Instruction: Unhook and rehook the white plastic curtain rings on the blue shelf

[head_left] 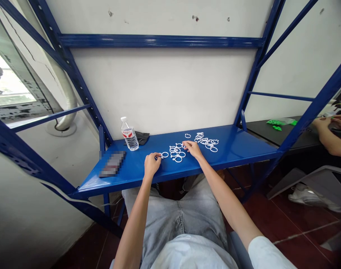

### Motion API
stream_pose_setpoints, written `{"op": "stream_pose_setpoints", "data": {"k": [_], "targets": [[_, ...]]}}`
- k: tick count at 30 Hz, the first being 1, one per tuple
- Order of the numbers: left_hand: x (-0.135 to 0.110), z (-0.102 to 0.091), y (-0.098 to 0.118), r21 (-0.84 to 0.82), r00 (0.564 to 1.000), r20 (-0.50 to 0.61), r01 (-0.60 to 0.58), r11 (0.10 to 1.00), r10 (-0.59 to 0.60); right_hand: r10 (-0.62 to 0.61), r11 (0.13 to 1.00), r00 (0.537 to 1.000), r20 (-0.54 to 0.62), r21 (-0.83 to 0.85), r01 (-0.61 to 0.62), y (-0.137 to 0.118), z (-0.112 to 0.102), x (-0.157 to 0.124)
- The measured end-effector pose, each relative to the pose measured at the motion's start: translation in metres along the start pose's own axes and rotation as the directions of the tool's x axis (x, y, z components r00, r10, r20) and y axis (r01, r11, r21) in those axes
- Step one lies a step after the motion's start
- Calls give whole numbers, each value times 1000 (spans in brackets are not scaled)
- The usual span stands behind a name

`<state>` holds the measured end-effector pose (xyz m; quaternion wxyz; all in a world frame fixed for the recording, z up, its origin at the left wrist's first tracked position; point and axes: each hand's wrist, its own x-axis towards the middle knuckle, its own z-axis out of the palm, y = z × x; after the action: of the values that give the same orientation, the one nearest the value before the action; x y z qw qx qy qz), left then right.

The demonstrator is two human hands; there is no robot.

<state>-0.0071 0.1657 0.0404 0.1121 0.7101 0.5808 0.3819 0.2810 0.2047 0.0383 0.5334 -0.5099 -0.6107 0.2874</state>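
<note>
On the blue metal shelf, my left hand (153, 163) is closed in a pinch at the edge of a thin white ring (165, 154). My right hand (193, 148) has its fingertips drawn together on another white ring (178, 145), partly hidden by the fingers. Between and just below the hands lies a loose cluster of white rings (176, 153), several of them overlapping, with small knobs on their rims. Beyond my right hand spreads a second pile of white rings (206, 142). One single ring (187, 136) lies apart near the back.
A water bottle (129, 135) stands at the back left, with a black pouch (141, 138) behind it. A blurred dark phone-like object (112, 164) lies at the left. Blue uprights frame the shelf (243, 144). At far right, another person's hands (331, 123) work over a black table.
</note>
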Motion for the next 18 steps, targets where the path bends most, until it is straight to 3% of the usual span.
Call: {"op": "stream_pose_setpoints", "data": {"k": [4,8,10,12,15,18], "targets": [[0,0,0,7,1000,-2,1,1000,-1,-25,997,1000,-12,-69,24,-1,2,-2],[1,1,-2,15,1000,3,1,1000,-1,-130,982,991,43,-134,134,-4,5,-5],[1,2,-4,16,1000,6,4,1000,-4,-147,967,989,3,-207,145,-7,5,-7],[2,3,-5,12,1000,9,4,1000,-4,-123,942,978,-167,-330,62,-11,5,-9],[2,4,-7,7,1000,7,-1,1000,1,-17,841,902,-431,-494,-220,-16,5,-11],[2,4,-7,9,1000,6,-7,1000,7,120,674,883,-453,-616,-407,-19,8,-12]]}}
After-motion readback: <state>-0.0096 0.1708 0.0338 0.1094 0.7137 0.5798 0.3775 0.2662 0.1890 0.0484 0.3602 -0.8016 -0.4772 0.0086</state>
